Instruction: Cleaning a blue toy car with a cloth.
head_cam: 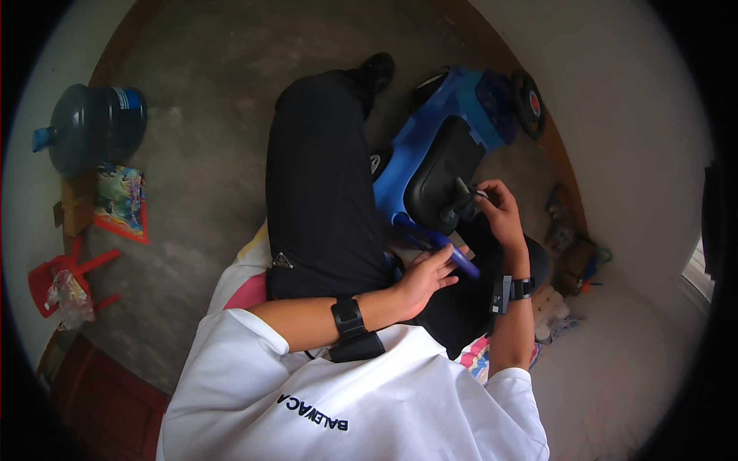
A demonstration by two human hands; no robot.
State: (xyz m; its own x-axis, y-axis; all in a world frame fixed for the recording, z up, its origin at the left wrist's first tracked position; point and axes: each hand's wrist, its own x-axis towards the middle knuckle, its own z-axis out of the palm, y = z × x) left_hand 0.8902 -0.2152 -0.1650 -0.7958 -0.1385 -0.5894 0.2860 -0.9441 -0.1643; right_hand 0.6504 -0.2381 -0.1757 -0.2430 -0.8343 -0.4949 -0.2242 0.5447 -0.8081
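A blue plastic ride-on toy car [398,155] with a black seat [441,167] stands before me, close to my leg. A curved purple plastic bar [461,262] at its near end passes between the thumb and spread fingers of my left hand [426,274], which holds it loosely. Above the near end of the seat, my right hand [497,204] pinches a small dark and whitish piece [480,193] between thumb and fingers; what it is cannot be made out. Dark, blurred parts [458,201] lie just left of those fingertips. The car's black steering wheel [527,104] is at the far end.
A large water bottle [95,127] lies by the left wall, near a cardboard box [78,201] and a colourful printed sheet [121,199]. A red plastic stool [49,282] with a clear bag [72,299] is nearer. Assorted items [568,253] sit along the right wall.
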